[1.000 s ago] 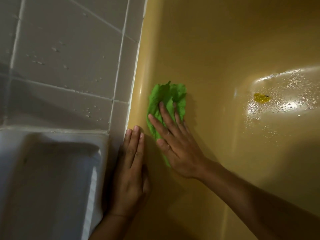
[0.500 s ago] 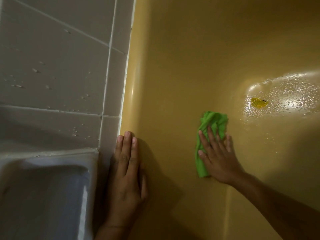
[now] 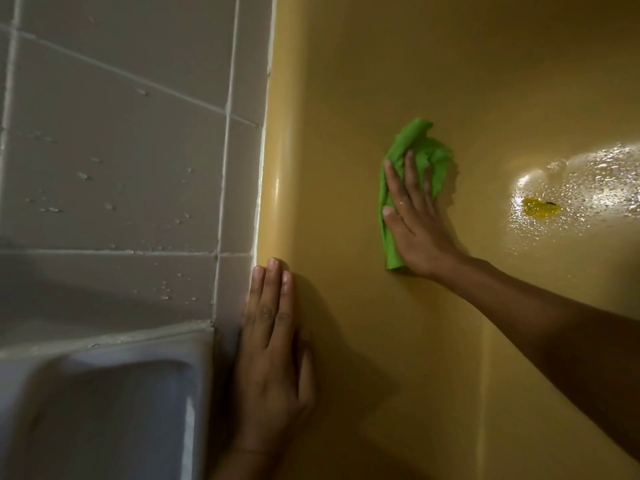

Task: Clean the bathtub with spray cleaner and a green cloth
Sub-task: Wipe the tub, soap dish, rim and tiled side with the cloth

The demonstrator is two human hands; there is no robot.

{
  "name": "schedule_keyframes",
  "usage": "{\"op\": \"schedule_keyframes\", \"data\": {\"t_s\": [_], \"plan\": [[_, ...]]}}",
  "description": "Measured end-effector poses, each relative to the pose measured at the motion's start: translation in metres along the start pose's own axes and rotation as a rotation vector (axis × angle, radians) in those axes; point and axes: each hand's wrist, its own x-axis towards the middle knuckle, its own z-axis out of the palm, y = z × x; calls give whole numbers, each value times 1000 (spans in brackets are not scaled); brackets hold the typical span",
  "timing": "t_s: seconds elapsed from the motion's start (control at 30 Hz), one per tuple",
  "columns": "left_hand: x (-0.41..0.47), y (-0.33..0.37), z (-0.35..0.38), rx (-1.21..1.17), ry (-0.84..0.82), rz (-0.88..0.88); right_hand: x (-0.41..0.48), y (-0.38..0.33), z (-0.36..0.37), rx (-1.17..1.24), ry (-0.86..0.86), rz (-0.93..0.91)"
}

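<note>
Mustard-yellow enamel is filling most of the view: the bathtub [image 3: 346, 81] is curving down from its rounded rim [image 3: 277, 188], which is running up the picture alongside a grey tiled wall [image 3: 121, 150] dotted with water drops. The green cloth [image 3: 427, 150] is lying on the tub's inner slope, apart from the rim, on the side away from the tiles. It is bunched into a long crumpled strip whose long axis is running roughly parallel to the rim. Its pointed upper end is aiming away from the person, and its lower end is sticking out beside the heel of the right hand [image 3: 419, 233].

That hand is lying flat on the cloth, palm down, its forearm reaching in from the lower right. Its fingers [image 3: 410, 174] are straight and slightly spread, pressing the cloth against the enamel rather than pinching it. The left hand [image 3: 273, 348] is resting palm-down on the rim itself, fingers straight and pressed together, pointing up along it, holding nothing.

Farther from the rim than the cloth, a wet patch [image 3: 595, 181] is glinting with droplets around a small yellow blob [image 3: 538, 206]. On the wall side of the rim, a blurred white fixture [image 3: 104, 410] is showing.
</note>
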Motion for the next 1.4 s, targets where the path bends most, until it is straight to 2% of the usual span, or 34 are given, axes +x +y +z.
{"op": "schedule_keyframes", "data": {"t_s": [0.2,0.37,0.53,1.0,1.4], "plan": [[9,1,0,-33,15,18,-3,-75,-5,-50,-14,-285],[18,1,-2,-63,0,22,-30,-90,-2,-123,-56,-353],[26,2,-3,-84,10,23,-57,-74,-1,-185,-144,-398],[44,0,-1,-74,48,48,-79,-39,1,-217,-216,-204],[68,3,-3,-67,-1,32,-70,15,-8,-186,-261,-76]]}}
